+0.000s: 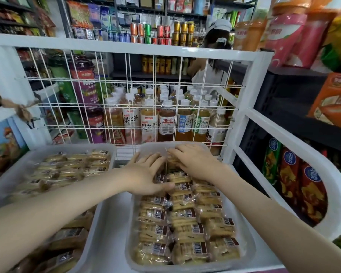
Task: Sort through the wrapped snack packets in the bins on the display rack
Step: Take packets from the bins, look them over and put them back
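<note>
A translucent right bin (248, 251) on the white display rack holds several clear-wrapped biscuit packets (187, 229) in neat rows. Both my hands reach into its far end. My left hand (146, 174) lies flat on the packets, fingers spread and thumb stretched to the right. My right hand (193, 160) rests with bent fingers on the far packets (172, 161), its fingertips touching a wrapper edge; what lies under both palms is hidden. A left bin (106, 148) holds similar packets (67, 168).
A white wire grid (138, 95) backs the rack, with bottled tea (166, 123) behind it. The rack's white side rail (303, 146) runs along the right, next to dark shelves of snack bags (295, 180). A person in white (211, 71) stands beyond the grid.
</note>
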